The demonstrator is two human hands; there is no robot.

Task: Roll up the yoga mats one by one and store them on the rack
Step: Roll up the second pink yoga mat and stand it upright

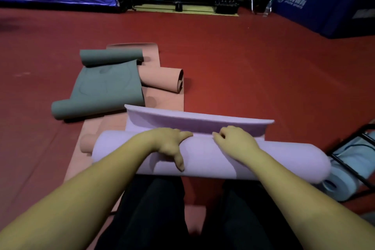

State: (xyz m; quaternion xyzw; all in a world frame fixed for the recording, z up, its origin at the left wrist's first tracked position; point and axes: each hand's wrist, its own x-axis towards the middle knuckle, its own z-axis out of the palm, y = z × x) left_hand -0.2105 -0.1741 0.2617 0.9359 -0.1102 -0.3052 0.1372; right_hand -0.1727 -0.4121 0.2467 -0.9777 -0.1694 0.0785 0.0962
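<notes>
Dark trousers (162,209) of the kneeling person fill the bottom of the view. Just beyond them lies the thick lilac foam yoga mat (213,158), almost fully rolled, across the red floor (263,67). The left hand (170,144) rests on top of the roll with fingers curved over it and the thumb pointing back. The right hand (235,140) presses beside it, fingers bent onto the roll near the loose upturned end. At the right edge stands a black metal rack (357,160) with a pale blue rolled mat (336,184) already in it. Farther away, the grey-green mat (105,85) and the salmon pink mat (160,79) are only partly rolled. I judge this is the last turn of rolling; next the flap must be tucked tight and the roll carried right to the rack.
</notes>
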